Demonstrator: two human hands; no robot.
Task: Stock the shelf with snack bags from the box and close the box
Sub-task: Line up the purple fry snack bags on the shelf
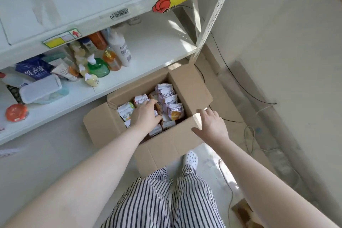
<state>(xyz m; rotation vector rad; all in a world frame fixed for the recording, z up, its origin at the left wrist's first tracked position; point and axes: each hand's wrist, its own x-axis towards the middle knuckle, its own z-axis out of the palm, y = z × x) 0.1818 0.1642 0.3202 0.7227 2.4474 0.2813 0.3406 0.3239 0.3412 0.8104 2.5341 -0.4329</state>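
An open cardboard box [103,124] stands on the floor in front of a white shelf [151,48], all its flaps folded outward. Several snack bags [174,111] in white, purple and green wrappers fill it. My left hand [145,114] reaches down inside the box, its fingers curling over a bag in the middle; whether it has a grip is unclear. My right hand [211,126] hovers with spread, straight fingers over the box's right near corner, holding nothing.
The shelf's left half holds soap and lotion bottles [98,57], a blue detergent pouch [32,69] and a lidded plastic tub [41,89]; its right half is bare. A steel upright [212,16] stands beside the box. Cables [248,135] trail on the floor to the right.
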